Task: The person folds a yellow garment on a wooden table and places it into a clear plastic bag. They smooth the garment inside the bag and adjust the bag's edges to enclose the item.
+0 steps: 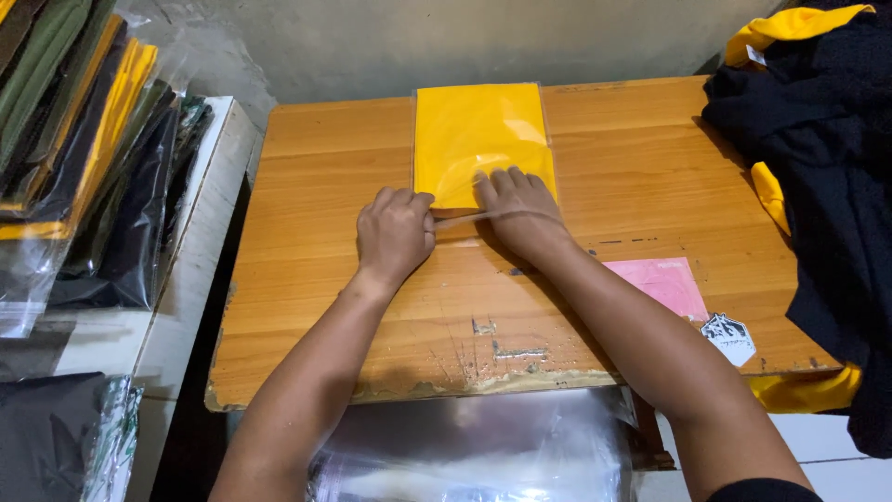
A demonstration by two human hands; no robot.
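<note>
Yellow cloth, folded flat into a neat rectangle, lay sealed inside a clear plastic bag (481,139) near the far edge of the wooden counter (316,232), roughly at its middle. The bag's film caught a soft glare across the fabric, and its open end faced the person. The right hand (520,209) lay flat and spread on the lower corner of the packet, pinning it down. The left hand (395,232) was curled into a loose fist just beside it, pinching a thin strip (465,217) that ran across the bag's near edge toward the right hand; whether this was the adhesive liner of the flap I could not tell.

Nearer the person, to the right, a pink slip (662,284) lay on the counter, with a small black-and-white sticker (730,336) just past it by the front edge. A heap of black and yellow garments (818,158) spilled over the counter's right end. To the left, on a white shelf (195,260), stood a leaning stack of bagged clothes (84,149) in green, yellow and black. Below the counter's front edge, loose clear plastic (474,446) shone.
</note>
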